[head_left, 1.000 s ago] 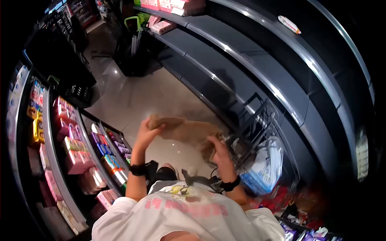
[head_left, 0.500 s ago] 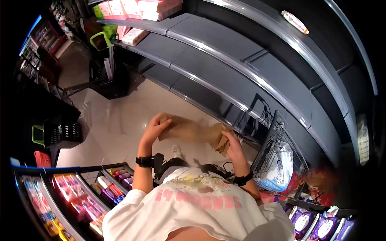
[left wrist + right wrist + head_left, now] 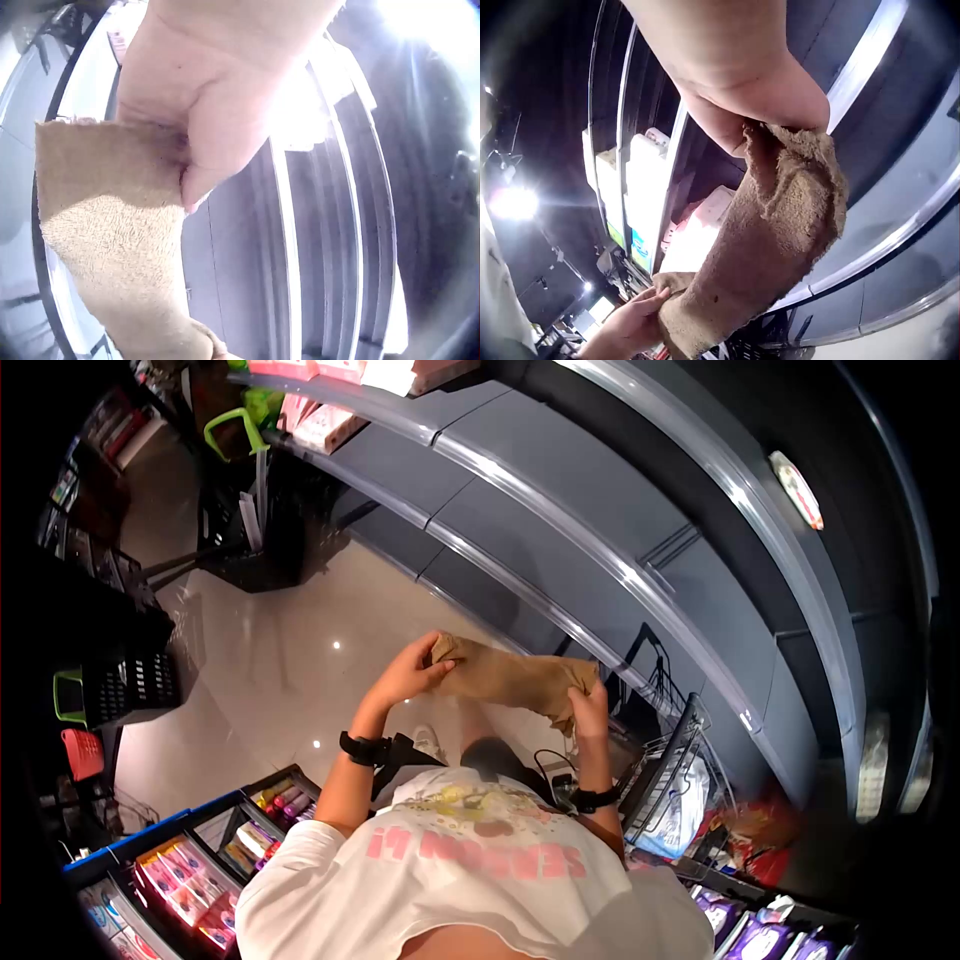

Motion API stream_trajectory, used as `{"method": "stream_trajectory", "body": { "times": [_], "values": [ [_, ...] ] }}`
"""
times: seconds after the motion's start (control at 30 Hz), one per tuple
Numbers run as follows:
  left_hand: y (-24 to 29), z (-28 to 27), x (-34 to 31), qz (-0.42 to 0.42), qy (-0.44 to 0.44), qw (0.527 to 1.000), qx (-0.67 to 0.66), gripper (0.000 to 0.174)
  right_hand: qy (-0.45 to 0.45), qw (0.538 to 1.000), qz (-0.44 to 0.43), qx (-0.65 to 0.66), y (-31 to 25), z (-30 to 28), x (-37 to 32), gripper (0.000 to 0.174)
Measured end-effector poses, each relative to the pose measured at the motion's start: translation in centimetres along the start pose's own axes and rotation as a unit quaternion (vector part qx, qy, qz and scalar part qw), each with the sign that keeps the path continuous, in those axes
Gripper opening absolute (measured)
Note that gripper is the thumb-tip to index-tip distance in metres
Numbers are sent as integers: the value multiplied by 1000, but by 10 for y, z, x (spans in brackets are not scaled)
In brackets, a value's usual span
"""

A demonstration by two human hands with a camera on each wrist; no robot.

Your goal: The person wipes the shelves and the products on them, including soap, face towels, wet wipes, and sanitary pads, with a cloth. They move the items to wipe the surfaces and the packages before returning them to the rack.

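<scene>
A brown cloth is stretched between both hands above the floor, in front of the white shirt. My left hand pinches its left end, thumb on top; in the left wrist view the left hand grips the cloth's edge. At the other end my right hand holds a bunched corner, and the right wrist view shows the right hand gripping the crumpled, fuzzy cloth. Between the hands the cloth sags slightly.
Grey shelves run along the far side, with pink boxes at upper left and one white pack. A wire cart with a white-and-blue bag stands right. Black baskets stand left; packaged goods fill the near shelves.
Both hands keep hold of the cloth, which has gone from blurred to clearly seen. The left hand sits farther right in the head view, and the surroundings have shifted as the view turned.
</scene>
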State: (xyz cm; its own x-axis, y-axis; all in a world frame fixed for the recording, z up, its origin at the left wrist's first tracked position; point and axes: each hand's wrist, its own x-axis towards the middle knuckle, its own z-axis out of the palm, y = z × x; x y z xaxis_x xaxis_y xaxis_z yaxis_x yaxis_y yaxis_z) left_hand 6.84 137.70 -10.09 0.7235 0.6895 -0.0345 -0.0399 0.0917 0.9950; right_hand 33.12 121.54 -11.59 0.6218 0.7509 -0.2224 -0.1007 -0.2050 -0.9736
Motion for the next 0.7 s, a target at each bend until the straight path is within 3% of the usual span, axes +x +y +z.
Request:
{"method": "stream_trajectory", "body": {
  "times": [0.03, 0.1, 0.17, 0.27, 0.3, 0.33, 0.37, 0.4, 0.5, 0.57, 0.63, 0.7],
  "values": [
    [3, -5, 4, -4, 8, 1000, -5, 15, -20, 999, -45, -11, 1, 3, 15, 35],
    [15, -13, 15, -45, -7, 998, -53, 21, -30, 998, -50, -25, -4, 10, 43, 41],
    [25, -22, 42, -68, -14, 997, -45, 20, -17, 997, -46, 61, -25, 25, 64, 49],
    [25, -31, 91, -10, 28, 998, 54, 19, -65, 993, -42, 91, -40, 41, 112, 58],
    [28, -32, 111, 51, 60, 993, 87, 20, -74, 992, -45, 89, -46, 43, 131, 58],
    [37, -35, 131, 112, 90, 982, 124, 22, -61, 993, -91, 39, -53, 47, 151, 62],
    [46, -36, 150, 120, 117, 976, 141, 22, -45, 990, -135, -10, -59, 50, 169, 65],
    [50, -37, 174, 122, 128, 977, 124, 23, -49, 989, -134, 31, -74, 51, 184, 69],
    [64, -42, 238, 173, 145, 968, 112, 23, -34, 974, -216, 53, -127, 58, 217, 57],
    [76, -41, 278, 224, 150, 961, 63, 39, 6, 965, -262, -33, -132, 42, 262, 43],
    [98, -34, 302, 173, 218, 958, 74, 49, 34, 966, -239, -93, -151, 37, 279, 37],
    [88, -30, 330, 308, 340, 825, 331, 61, 71, 913, -254, -312, -146, 32, 301, 43]
  ]
}}
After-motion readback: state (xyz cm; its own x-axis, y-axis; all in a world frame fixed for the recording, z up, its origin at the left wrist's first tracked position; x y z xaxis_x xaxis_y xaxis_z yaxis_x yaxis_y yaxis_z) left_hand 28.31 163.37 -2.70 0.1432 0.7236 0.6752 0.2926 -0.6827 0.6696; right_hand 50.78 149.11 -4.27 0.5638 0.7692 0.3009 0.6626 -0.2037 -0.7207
